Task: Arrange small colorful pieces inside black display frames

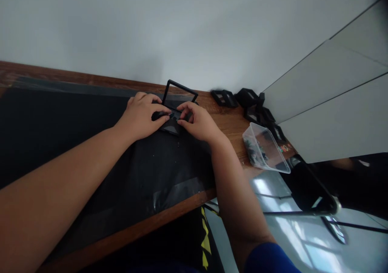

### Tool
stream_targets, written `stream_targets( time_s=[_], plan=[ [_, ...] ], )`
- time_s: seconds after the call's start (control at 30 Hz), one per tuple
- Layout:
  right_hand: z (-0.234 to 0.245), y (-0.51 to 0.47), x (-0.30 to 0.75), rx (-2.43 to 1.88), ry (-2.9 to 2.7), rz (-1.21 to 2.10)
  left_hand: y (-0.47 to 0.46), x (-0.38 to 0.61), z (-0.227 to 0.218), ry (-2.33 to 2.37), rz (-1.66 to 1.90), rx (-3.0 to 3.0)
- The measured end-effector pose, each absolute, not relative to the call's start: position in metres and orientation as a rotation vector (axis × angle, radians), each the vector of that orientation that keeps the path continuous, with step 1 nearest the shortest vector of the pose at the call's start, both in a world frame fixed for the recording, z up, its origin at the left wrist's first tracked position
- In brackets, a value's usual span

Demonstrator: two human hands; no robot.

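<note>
Both hands, left hand [141, 115] and right hand [194, 121], pinch a hinged black square plastic frame [177, 103] on the black mat [60, 143] covering the wooden tabletop [230, 121]; right of the frame, a clear plastic container [265, 147].

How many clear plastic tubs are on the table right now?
1. The clear plastic tub sits tilted at the wooden table's right edge, right of the right hand; small dark parts lie inside.
</note>
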State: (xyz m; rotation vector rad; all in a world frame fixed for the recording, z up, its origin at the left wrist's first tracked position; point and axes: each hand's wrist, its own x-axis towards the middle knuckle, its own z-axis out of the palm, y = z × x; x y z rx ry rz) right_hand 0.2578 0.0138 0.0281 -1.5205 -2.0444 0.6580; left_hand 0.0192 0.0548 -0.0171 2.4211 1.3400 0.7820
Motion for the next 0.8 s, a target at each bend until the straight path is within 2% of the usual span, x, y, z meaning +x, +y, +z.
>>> stream_targets(
  time_s=[0.33,0.8],
  plan=[
    [0.0264,0.0131,0.2542,-1.464,-2.065,0.573,0.0552,0.0178,-0.0188,1.255,0.8,2.474],
    [0.0221,0.0173,0.2492,-1.414,-2.09,0.68,0.0492,0.0202,-0.0107,1.236,0.789,2.523]
  ],
)
